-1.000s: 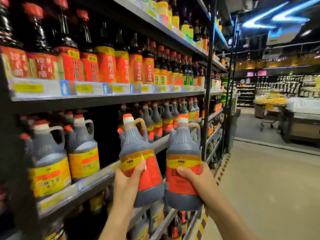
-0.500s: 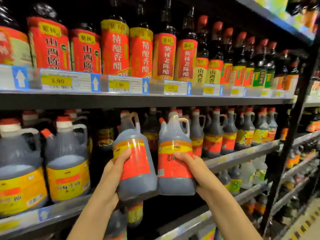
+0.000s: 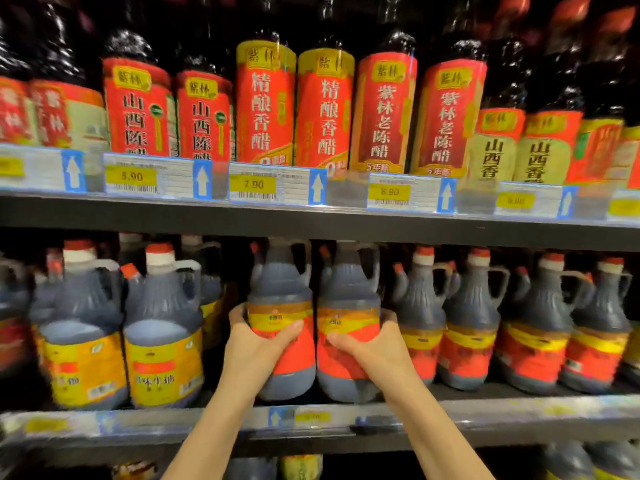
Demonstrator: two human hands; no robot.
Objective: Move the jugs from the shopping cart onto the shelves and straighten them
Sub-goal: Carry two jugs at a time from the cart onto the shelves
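Note:
Two dark jugs with red and yellow labels stand side by side in the gap on the middle shelf [image 3: 519,415]. My left hand [image 3: 252,344] grips the left jug [image 3: 282,292] round its label. My right hand [image 3: 372,344] grips the right jug [image 3: 348,292] the same way. Both jugs are upright, their tops tucked under the shelf above. Whether their bases rest on the shelf board is hidden by the front rail. The shopping cart is out of view.
Yellow-labelled jugs [image 3: 162,344] stand to the left of the gap, and several matching red-labelled jugs [image 3: 471,327] to the right. The upper shelf [image 3: 311,223] carries tall red-labelled bottles [image 3: 265,105] behind price tags. More bottles show below the shelf rail.
Both hands have carried the two jugs forward from in front of the shelf into the gap between the yellow-labelled and red-labelled jugs. The view has turned square on to the shelves.

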